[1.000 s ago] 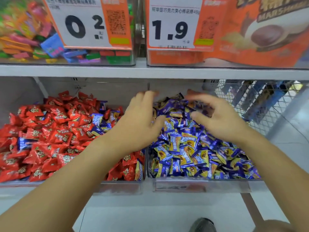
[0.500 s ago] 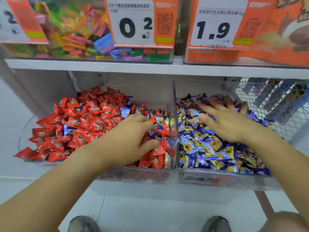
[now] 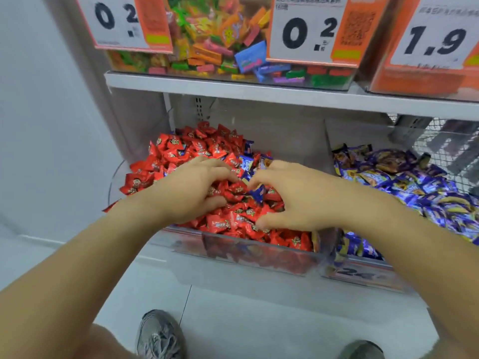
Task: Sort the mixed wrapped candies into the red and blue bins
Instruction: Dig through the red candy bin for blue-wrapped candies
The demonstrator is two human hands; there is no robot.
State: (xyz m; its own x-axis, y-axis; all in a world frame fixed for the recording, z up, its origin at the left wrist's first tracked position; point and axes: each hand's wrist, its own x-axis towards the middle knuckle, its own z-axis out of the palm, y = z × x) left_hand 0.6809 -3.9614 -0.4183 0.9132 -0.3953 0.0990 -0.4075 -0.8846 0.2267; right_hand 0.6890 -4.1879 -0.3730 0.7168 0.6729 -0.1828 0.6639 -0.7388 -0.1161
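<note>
The clear bin of red wrapped candies [image 3: 254, 257] stands on the lower shelf, with the bin of blue wrapped candies [image 3: 363, 273] to its right. Both hands are over the red pile [image 3: 197, 146]. My left hand [image 3: 191, 193] rests on red candies with its fingers bent down into them and its thumb apart. My right hand [image 3: 293, 198] is spread like a claw, and its index fingertip touches a blue candy [image 3: 258, 194] lying among the red ones. More blue candies [image 3: 246, 161] lie at the back right of the red pile, just beyond my fingers.
The upper shelf [image 3: 233, 86] holds a clear box of mixed coloured sweets [image 3: 220, 47] and orange price cards [image 3: 311, 35]. A wire mesh panel [image 3: 445, 151] stands at the far right. My shoes [image 3: 160, 335] are on the pale floor, and a white wall lies to the left.
My right hand has crossed from the blue bin into the red bin. My left hand has stayed on the red pile. My head has turned left and moved closer.
</note>
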